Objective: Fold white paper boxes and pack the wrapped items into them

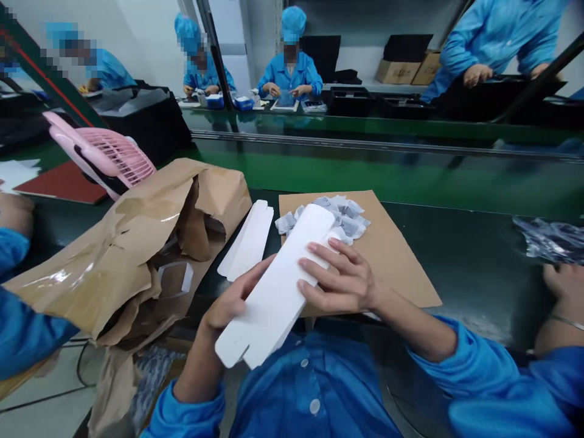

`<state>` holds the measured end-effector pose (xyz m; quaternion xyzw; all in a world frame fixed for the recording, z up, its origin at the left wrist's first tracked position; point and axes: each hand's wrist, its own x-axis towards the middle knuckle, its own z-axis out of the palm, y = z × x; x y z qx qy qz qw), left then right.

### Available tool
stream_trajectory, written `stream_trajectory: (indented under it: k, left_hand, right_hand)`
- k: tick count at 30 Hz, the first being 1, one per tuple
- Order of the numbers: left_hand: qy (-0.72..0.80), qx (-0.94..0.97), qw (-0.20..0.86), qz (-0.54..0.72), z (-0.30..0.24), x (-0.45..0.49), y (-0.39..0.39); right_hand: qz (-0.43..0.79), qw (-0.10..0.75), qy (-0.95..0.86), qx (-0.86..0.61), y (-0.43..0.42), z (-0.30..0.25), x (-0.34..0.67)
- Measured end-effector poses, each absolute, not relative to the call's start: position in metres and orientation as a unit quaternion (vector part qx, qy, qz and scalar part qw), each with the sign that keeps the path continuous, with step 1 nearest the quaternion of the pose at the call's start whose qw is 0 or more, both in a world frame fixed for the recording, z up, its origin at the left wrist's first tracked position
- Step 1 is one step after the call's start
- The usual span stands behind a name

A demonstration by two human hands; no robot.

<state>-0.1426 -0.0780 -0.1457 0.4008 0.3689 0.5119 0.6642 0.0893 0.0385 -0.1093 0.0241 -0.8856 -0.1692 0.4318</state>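
Up close, my left grip (235,298) and right grip (340,283) are clamped on a long white card blank (274,292), its far end just over a cardboard sheet (392,255) with small plastic-wrapped packets (351,214). Room's tight on my left: a second blank (249,240) sits right beside a torn kraft paper bag (91,267). Dark counter (456,267) runs right toward a co-worker's hand (563,283).

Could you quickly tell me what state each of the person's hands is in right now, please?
Left hand: closed, holding a white cardboard box blank.
Right hand: closed, holding the same blank.
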Motion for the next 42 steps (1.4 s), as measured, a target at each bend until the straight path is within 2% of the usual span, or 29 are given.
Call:
stream_trajectory:
  k: [2,4,6,7,10,12,15,20,22,25,27,36,42]
  left_hand:
    - [0.384,0.418,0.659,0.493,-0.141,-0.144,-0.075]
    - [0.42,0.408,0.624,0.518,-0.14,-0.145,-0.073]
    - [0.446,0.391,0.588,0.55,-0.14,-0.146,-0.071]
    - [0.456,0.386,0.571,0.563,-0.141,-0.147,-0.07]
    - [0.48,0.385,0.532,0.581,-0.142,-0.15,-0.067]
    - [0.491,0.398,0.52,0.574,-0.143,-0.15,-0.064]
    - [0.499,0.423,0.513,0.556,-0.144,-0.148,-0.059]
    - [0.529,0.469,0.473,0.526,-0.149,-0.155,-0.044]
    - [0.591,0.499,0.375,0.511,-0.155,-0.168,-0.039]
    - [0.72,0.524,0.169,0.423,-0.169,-0.194,-0.032]
    - [0.757,0.528,0.118,0.366,-0.18,-0.209,-0.028]
    - [0.79,0.516,0.124,0.307,-0.191,-0.219,-0.032]
    - [0.771,0.495,0.185,0.356,-0.193,-0.223,-0.032]
  right_hand:
    - [-0.058,0.413,-0.907,-0.049,0.047,-0.123,0.08]
    - [0.081,0.456,-0.869,-0.173,0.047,-0.139,0.072]
    - [0.261,0.504,-0.771,-0.289,0.037,-0.152,0.065]
    - [0.371,0.498,-0.715,-0.321,0.031,-0.157,0.061]
    - [0.661,0.382,-0.556,-0.328,0.01,-0.166,0.05]
    - [0.746,0.328,-0.498,-0.298,0.002,-0.166,0.041]
    - [0.769,0.326,-0.477,-0.275,0.001,-0.161,0.024]
    - [0.75,0.388,-0.429,-0.322,0.012,-0.159,0.003]
    - [0.741,0.398,-0.421,-0.339,0.02,-0.162,-0.005]
    - [0.729,0.403,-0.422,-0.357,0.032,-0.169,-0.016]
    - [0.722,0.402,-0.426,-0.367,0.039,-0.175,-0.025]
    - [0.647,0.385,-0.503,-0.425,0.05,-0.194,-0.05]
    - [0.606,0.382,-0.55,-0.429,0.057,-0.199,-0.063]
